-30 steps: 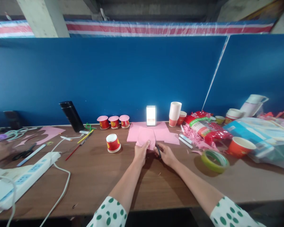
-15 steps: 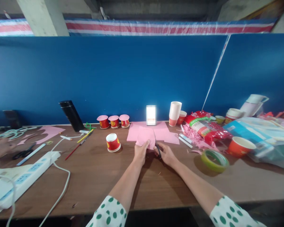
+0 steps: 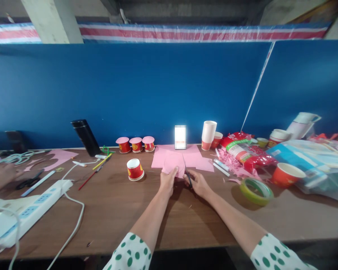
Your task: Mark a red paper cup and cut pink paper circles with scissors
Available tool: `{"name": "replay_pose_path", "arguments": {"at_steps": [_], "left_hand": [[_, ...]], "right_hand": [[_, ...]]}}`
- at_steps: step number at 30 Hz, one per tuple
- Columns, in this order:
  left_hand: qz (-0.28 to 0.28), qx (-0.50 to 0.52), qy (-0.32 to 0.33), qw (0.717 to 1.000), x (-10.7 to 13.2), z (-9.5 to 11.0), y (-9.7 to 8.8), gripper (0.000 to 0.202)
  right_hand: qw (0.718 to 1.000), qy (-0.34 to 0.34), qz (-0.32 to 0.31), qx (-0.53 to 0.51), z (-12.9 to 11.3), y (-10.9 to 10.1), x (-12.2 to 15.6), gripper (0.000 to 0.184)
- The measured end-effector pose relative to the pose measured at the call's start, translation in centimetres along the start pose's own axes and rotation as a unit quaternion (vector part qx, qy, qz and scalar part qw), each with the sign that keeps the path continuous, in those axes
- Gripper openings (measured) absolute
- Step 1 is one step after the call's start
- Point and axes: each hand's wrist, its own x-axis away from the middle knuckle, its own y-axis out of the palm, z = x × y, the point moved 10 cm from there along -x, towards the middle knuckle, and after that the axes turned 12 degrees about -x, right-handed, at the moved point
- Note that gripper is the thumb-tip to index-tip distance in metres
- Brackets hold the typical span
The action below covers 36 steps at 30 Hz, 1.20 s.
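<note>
My left hand [image 3: 168, 181] pinches a piece of pink paper [image 3: 173, 163] by its near edge, thumb on top. Round the handles of a pair of scissors [image 3: 188, 178] my right hand [image 3: 197, 182] is closed. The scissors' blades point away from me and lie along the right edge of the paper. Under and behind it lies a stack of pink sheets [image 3: 193, 150]. To the left stands a red and white paper cup [image 3: 135, 170], upside down. Behind that cup, several red cups [image 3: 136, 145] with pink paper discs on top stand in a row.
A roll of yellow-green tape [image 3: 256, 192], a red paper cup [image 3: 287, 174] and a red plastic bag [image 3: 246, 152] are at the right. Left are a white power strip [image 3: 36, 210] with cables, a black bottle [image 3: 86, 137] and another person's blurred hand [image 3: 2, 176].
Hardly anything differs. Both hands, the paper and the scissors keep their places; the whole view shifts very slightly.
</note>
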Motion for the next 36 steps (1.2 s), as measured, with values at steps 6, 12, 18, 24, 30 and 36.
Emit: {"name": "replay_pose_path", "arguments": {"at_steps": [6, 12, 18, 24, 30, 36], "left_hand": [[-0.013, -0.001, 0.031, 0.999, -0.04, 0.55, 0.20, 0.055], [-0.014, -0.003, 0.028, 0.999, 0.11, 0.61, 0.27, 0.052], [-0.010, -0.004, 0.035, 0.999, 0.00, 0.64, 0.13, 0.050], [-0.011, -0.010, 0.030, 0.999, 0.14, 0.73, 0.19, 0.049], [-0.012, -0.011, 0.026, 1.000, 0.13, 0.65, 0.17, 0.052], [-0.014, -0.010, 0.028, 0.999, 0.07, 0.65, 0.19, 0.050]], "right_hand": [[1.000, 0.002, 0.001, -0.006, 0.18, 0.00, 0.03, 0.022], [1.000, 0.005, 0.006, -0.011, 0.58, -0.04, -0.13, 0.026], [1.000, 0.002, 0.007, -0.008, 0.61, -0.16, -0.13, 0.027], [1.000, 0.005, 0.004, -0.010, 0.43, -0.10, -0.13, 0.027], [1.000, 0.010, 0.004, -0.009, 0.31, -0.06, -0.09, 0.028], [1.000, 0.009, 0.005, -0.006, 0.43, -0.12, -0.07, 0.024]]}}
